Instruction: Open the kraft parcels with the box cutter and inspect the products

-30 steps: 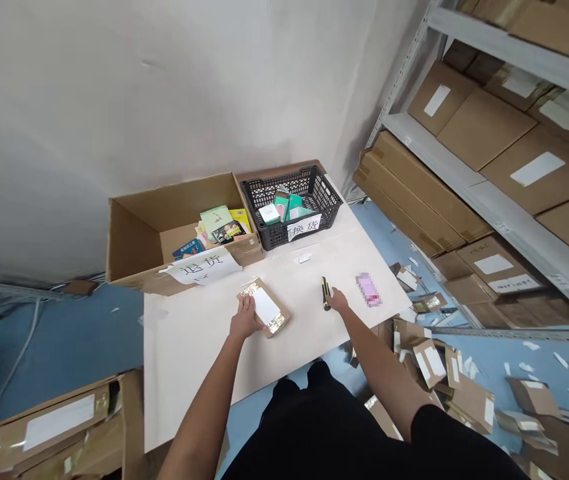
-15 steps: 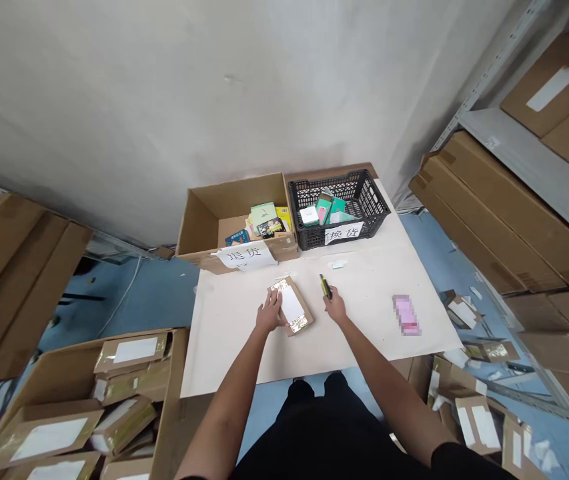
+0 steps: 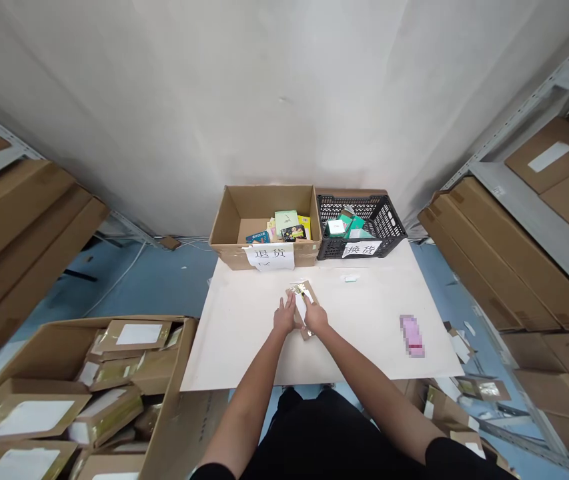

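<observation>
A small cardboard parcel (image 3: 313,291) with a white label and shiny tape lies on the white-covered table (image 3: 364,333). My left hand (image 3: 285,316) rests on the parcel's left side, fingers stretched out and spread. My right hand (image 3: 317,316) is closed around a yellow-and-black utility knife (image 3: 303,293), whose front end is at the taped far end of the parcel. The blade itself is too small to make out, and both hands cover part of the parcel.
Behind the parcel stand an open carton (image 3: 224,250) and a black plastic basket (image 3: 397,233), both holding small packs. A pixelated pink item (image 3: 413,337) lies at right. A large carton (image 3: 184,347) of parcels stands at lower left. Shelves with boxes (image 3: 504,260) flank the table.
My right hand has moved left with the utility knife, from beside the parcel onto its taped far end. My left hand stays on the parcel. The view has shifted.
</observation>
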### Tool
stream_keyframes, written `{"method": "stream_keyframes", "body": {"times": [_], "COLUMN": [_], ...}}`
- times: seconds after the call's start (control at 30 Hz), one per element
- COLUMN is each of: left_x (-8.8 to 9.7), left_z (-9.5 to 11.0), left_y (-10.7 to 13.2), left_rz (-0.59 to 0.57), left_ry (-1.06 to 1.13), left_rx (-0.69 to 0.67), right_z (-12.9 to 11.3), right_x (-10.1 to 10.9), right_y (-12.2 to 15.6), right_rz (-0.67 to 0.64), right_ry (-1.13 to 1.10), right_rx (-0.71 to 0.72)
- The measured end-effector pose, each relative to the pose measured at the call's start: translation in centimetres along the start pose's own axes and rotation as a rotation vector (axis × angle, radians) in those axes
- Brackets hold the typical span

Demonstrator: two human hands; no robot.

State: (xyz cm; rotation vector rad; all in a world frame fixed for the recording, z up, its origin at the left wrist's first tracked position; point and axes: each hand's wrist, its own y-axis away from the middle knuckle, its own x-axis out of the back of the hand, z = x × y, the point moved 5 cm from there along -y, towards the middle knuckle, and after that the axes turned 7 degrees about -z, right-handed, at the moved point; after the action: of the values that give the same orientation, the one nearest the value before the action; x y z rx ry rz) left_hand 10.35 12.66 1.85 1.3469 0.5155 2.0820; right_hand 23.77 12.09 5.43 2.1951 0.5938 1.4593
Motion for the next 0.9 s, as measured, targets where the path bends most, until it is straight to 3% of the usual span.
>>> {"method": "stream_keyframes", "body": {"times": [0.23,0.43,0.53,0.67,0.8,0.9], "left_x": [-0.1,-0.2,0.2,-0.3,-2.7,-4.1], "left_z": [-0.3,0.4,1.0,2.4,3.8,4.1], "left_y": [-0.2,-0.8,-0.6,0.4,2.3,3.6], "left_rz": [0.001,-0.053,-0.059,0.016,0.119,0.150], "left_ry": [0.014,-0.092,-0.175,-0.239,-0.243,-0.240], "left_rx": [0.020,0.047,0.059,0.065,0.131,0.161], "right_z": [1.0,5.8,7.6,8.3,7.3,7.6], "right_x": [-0.2,-2.0,-1.7,-1.1,-1.5,-0.1], "right_y": [5.4,12.4,14.4,12.9,7.3,3.5], "right_rz": [-0.059,-0.116,-0.041,0.206,0.236,0.266], "right_ry": [0.071,0.116,0.024,-0.193,-0.297,-0.311], "right_rx": [-0.048,-0.094,-0.117,-0.250,-0.361,-0.352]}}
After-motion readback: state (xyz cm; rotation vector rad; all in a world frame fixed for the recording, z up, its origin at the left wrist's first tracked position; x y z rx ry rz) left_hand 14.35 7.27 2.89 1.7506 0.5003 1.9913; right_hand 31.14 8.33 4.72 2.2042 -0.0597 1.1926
